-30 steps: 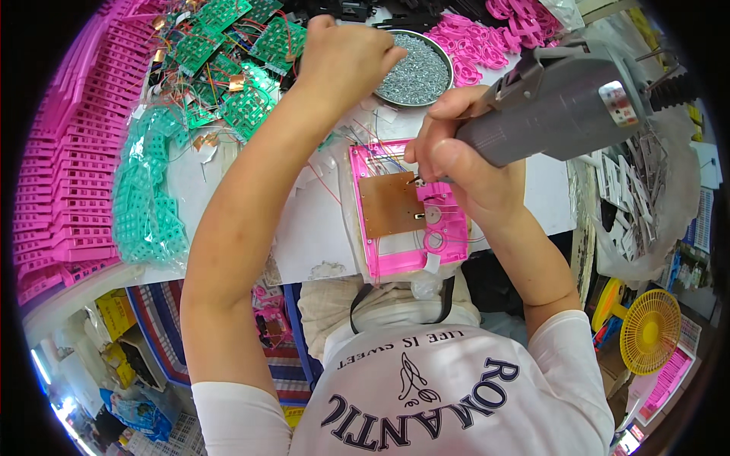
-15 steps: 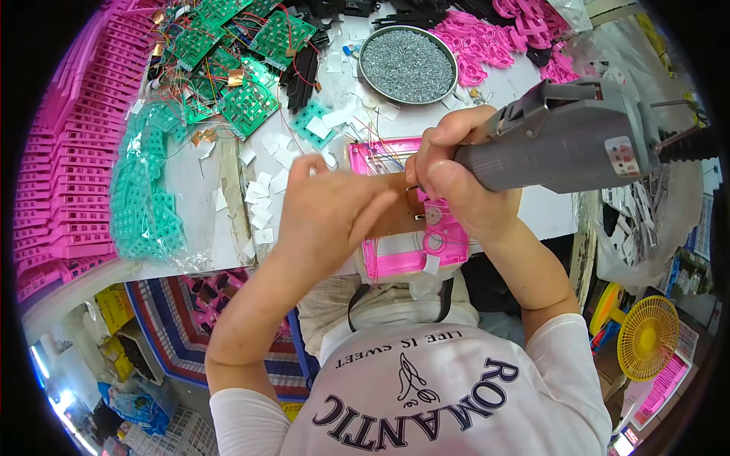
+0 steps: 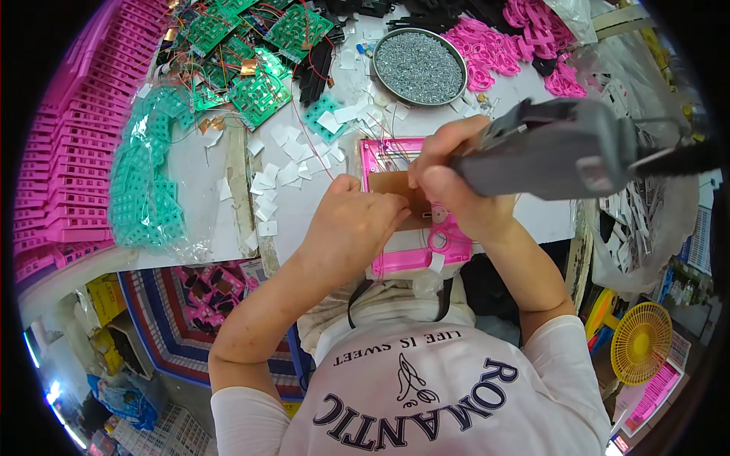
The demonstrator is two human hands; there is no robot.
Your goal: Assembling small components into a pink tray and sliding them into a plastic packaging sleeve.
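A pink plastic casing (image 3: 391, 263) lies at the table's front edge, with a brown circuit board (image 3: 388, 184) inside it and thin coloured wires at its far end. My right hand (image 3: 468, 186) is wrapped round the front of a grey electric screwdriver (image 3: 544, 148), held sideways over the casing's right side; its tip is hidden behind my fingers. My left hand (image 3: 353, 216) rests at the board's left edge, fingers curled and pressed together near the screwdriver's front. What they pinch, if anything, is hidden.
Beyond the casing stands a round tray of small screws (image 3: 420, 67). Green circuit boards (image 3: 262, 87) with wires, teal rubber pads (image 3: 148, 182) and stacked pink casings (image 3: 84, 167) fill the left. White paper pieces (image 3: 293, 152) lie scattered; pink plastic parts (image 3: 487, 49) are heaped at far right.
My left hand has drawn its raised fingers in and come down against the board. The screwdriver's body has tilted and blurs with motion. The whole view has shifted slightly.
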